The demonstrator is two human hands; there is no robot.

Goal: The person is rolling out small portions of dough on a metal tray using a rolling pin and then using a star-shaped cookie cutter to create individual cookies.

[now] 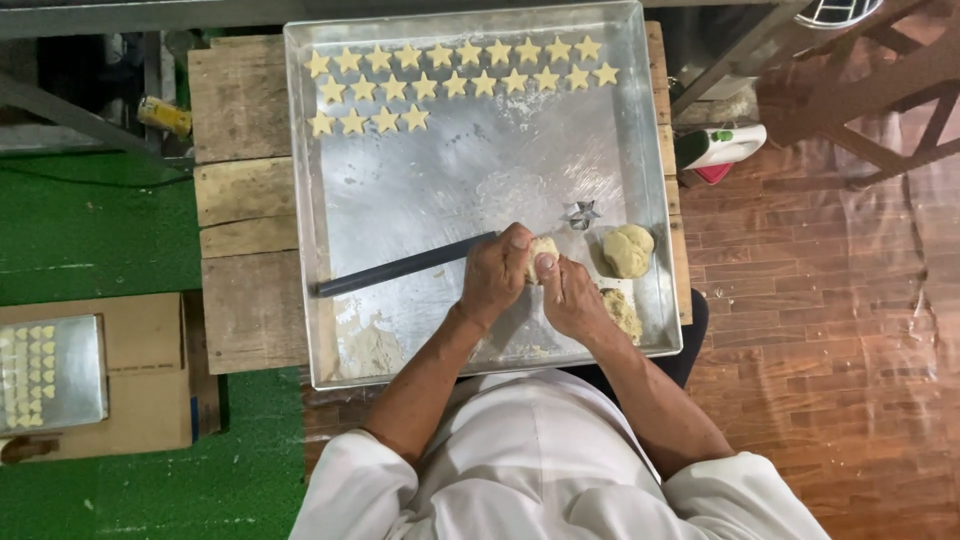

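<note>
Looking down, I see at far left a small tray (pixel 52 372) of pale cutouts on a cardboard box (pixel 140 345). On the plank counter (pixel 240 100) sits a big, shiny, flour-dusted metal tray (pixel 400 200), star cookies (pixel 455 70) in rows along its far edge. A dark rolling rod (pixel 400 267) lies slantwise. My left hand (pixel 493 275) and right hand (pixel 572 298) meet over the tray, fingers pinched around a lump of dough (pixel 543 250). It looks soft, light and crumbly; I'd cup it gently underneath. Right: star cutter (pixel 581 214), dough ball (pixel 627 249).
</note>
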